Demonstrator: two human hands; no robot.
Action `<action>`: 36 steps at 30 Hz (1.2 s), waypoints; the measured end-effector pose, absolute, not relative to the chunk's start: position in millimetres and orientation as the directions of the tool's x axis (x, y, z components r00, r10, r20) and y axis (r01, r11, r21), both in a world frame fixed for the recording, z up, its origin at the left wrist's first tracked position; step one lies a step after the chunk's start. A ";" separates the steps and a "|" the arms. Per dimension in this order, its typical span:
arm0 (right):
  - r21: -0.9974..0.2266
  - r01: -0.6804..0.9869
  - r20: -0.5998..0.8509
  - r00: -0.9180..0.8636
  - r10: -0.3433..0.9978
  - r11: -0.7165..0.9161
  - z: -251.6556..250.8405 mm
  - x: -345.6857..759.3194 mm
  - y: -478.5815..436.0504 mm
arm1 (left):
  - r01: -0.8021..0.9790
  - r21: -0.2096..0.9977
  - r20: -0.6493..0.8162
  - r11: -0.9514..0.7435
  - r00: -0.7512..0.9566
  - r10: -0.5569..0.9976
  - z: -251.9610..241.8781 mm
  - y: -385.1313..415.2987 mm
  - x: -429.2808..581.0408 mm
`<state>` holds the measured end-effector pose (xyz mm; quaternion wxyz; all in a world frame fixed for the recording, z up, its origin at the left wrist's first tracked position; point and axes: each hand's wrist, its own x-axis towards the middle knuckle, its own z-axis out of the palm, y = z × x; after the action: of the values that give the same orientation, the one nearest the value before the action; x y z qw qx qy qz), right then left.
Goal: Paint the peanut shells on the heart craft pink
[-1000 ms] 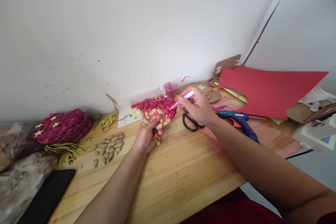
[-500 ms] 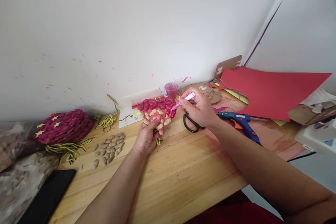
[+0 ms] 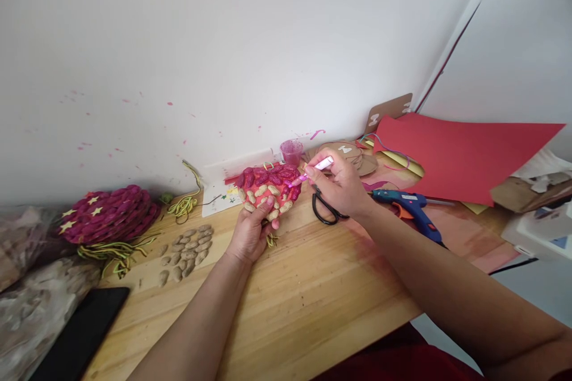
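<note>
My left hand (image 3: 254, 226) grips the near edge of a red disc covered in peanuts (image 3: 268, 187), thumb on top. Peanuts along its far and right side are painted magenta; those near my thumb are bare tan. My right hand (image 3: 335, 181) pinches a white-handled paintbrush (image 3: 322, 163), its pink tip touching the disc's right part. A small cup of pink paint (image 3: 291, 152) stands just behind the disc. Black-handled scissors (image 3: 327, 209) lie under and beside my right hand, partly hidden by it.
Loose peanuts (image 3: 185, 253) lie left of my left hand. Farther left are stacked magenta peanut discs (image 3: 111, 214) with yellow stars, a black phone-like slab (image 3: 84, 327) and plastic bags (image 3: 49, 309). On the right are a blue glue gun (image 3: 415, 208), red paper (image 3: 465, 155) and cardboard discs (image 3: 353, 158).
The brush tip has shifted slightly up and left on the disc. Both hands keep nearly the same place and hold.
</note>
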<state>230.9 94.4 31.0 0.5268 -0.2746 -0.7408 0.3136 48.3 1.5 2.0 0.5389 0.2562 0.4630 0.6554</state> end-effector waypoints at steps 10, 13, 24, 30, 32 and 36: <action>-0.592 0.153 0.736 -0.295 0.609 0.791 37.1 229.6 86.7 | -0.467 0.884 -0.142 -0.020 -0.310 0.940 1.3 2.0 48.7; -0.560 0.144 0.755 -0.318 0.574 0.816 36.4 228.6 87.4 | -0.471 0.882 -0.136 -0.031 -0.316 0.939 0.7 2.4 48.3; -0.575 0.132 0.746 -0.320 0.584 0.807 36.0 227.7 84.4 | -0.498 0.866 -0.137 -0.045 -0.322 0.937 -1.2 3.0 47.4; -0.665 0.063 0.687 -0.339 0.643 0.744 35.5 226.0 82.0 | -0.497 0.867 -0.139 -0.045 -0.327 0.935 0.6 3.4 47.7; -0.673 0.057 0.679 -0.348 0.647 0.737 35.2 225.9 82.3 | -0.502 0.864 -0.145 -0.041 -0.326 0.934 0.6 3.7 47.4; -0.637 0.101 0.698 -0.345 0.627 0.764 35.7 227.0 84.1 | -0.508 0.860 -0.147 -0.046 -0.333 0.931 0.1 4.3 47.1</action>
<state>227.0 84.1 35.7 0.5224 -0.2333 -0.7805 0.2518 47.1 4.3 0.1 0.5267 0.2369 0.4469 0.6832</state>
